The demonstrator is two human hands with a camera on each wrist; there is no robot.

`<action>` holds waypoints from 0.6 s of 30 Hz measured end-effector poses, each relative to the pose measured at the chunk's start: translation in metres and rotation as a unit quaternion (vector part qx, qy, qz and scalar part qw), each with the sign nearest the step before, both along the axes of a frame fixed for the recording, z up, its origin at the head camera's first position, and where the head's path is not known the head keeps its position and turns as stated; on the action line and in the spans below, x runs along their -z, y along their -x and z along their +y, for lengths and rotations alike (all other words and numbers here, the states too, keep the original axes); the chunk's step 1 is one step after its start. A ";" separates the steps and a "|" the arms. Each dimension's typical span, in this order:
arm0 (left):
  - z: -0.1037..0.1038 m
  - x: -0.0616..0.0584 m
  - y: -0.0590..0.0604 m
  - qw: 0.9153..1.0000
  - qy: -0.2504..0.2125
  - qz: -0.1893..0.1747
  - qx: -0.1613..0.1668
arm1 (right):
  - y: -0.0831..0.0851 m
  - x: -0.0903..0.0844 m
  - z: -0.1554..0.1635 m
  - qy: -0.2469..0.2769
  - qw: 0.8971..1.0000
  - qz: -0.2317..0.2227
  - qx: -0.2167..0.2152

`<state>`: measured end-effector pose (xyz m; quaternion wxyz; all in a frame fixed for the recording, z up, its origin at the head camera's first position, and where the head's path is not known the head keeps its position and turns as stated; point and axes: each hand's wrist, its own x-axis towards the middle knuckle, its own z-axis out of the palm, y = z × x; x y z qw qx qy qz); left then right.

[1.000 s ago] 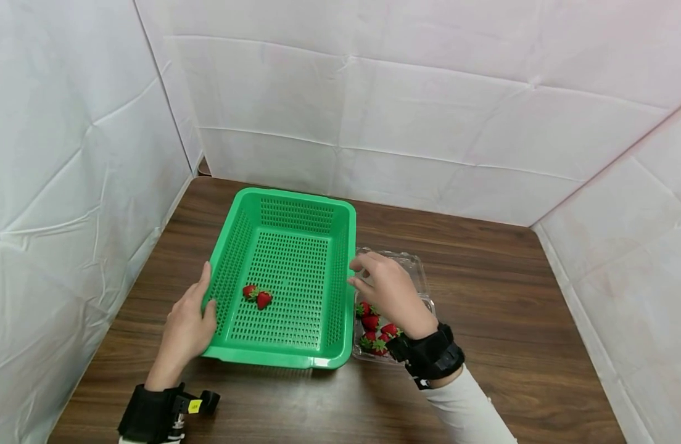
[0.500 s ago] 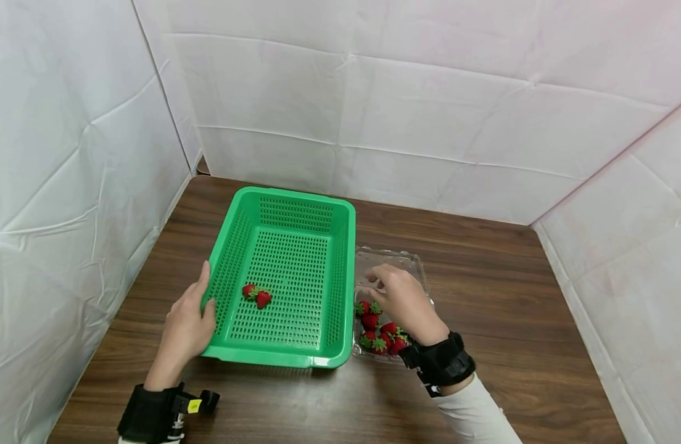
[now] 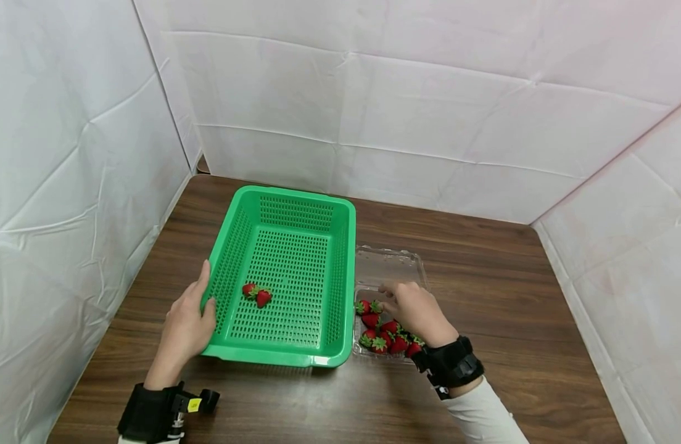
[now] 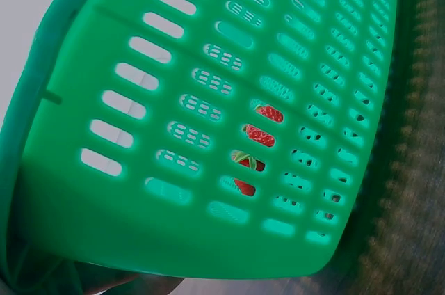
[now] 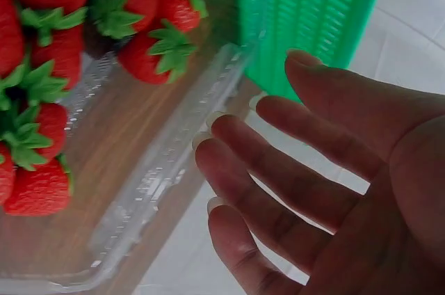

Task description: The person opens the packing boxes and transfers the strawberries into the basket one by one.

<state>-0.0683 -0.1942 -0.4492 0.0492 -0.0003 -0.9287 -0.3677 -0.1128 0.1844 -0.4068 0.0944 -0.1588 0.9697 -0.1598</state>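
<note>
A green plastic basket (image 3: 289,250) with slotted walls stands on the table, with two red strawberries (image 3: 264,299) on its floor. My left hand (image 3: 186,324) holds its left rim, thumb over the edge; in the left wrist view the basket wall (image 4: 104,218) hides most of that hand. To the right of the basket lies a clear plastic clamshell box (image 3: 387,264), lid folded back. Several strawberries (image 3: 398,344) with green leaves sit in it. Over the box my right hand (image 3: 420,311) hovers with loosely bent fingers, holding nothing, as the right wrist view shows.
The dark wooden table (image 3: 496,296) extends right of the box and in front of the basket. White sheets (image 3: 418,105) enclose it at the back and on both sides.
My right hand has drawn back from the basket's right rim, rightward and toward me, over the box, uncovering more strawberries. The left hand and the basket stay put.
</note>
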 end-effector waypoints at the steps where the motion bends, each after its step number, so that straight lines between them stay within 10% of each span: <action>1: 0.000 0.000 0.000 1.000 0.000 0.000 0.000 | 0.000 0.002 0.001 -0.004 1.000 -0.001 -0.001; 18: 0.000 -0.001 0.000 1.000 -0.002 -0.012 0.001 | 0.007 0.025 0.002 -0.073 0.997 -0.024 -0.011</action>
